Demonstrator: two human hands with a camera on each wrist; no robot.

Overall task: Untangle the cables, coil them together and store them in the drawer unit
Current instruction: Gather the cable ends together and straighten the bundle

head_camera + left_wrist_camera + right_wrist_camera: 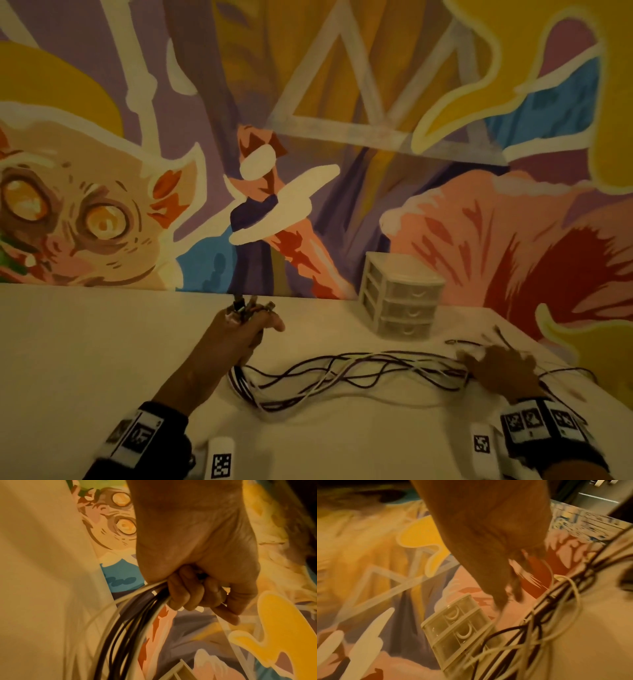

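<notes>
Where gripped, thin round cables.

Both bare hands end in dark wristbands carrying white tiles printed with black square codes.

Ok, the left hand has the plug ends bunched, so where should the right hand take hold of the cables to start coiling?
Probably at the far end of the cables, where the strands narrow into one bundle under the right hand. Come from above and curl the fingers around the bundle across its run. The middle fans into loose waves on the table, so a grasp there would miss strands. The left hand grips the other end.
</notes>
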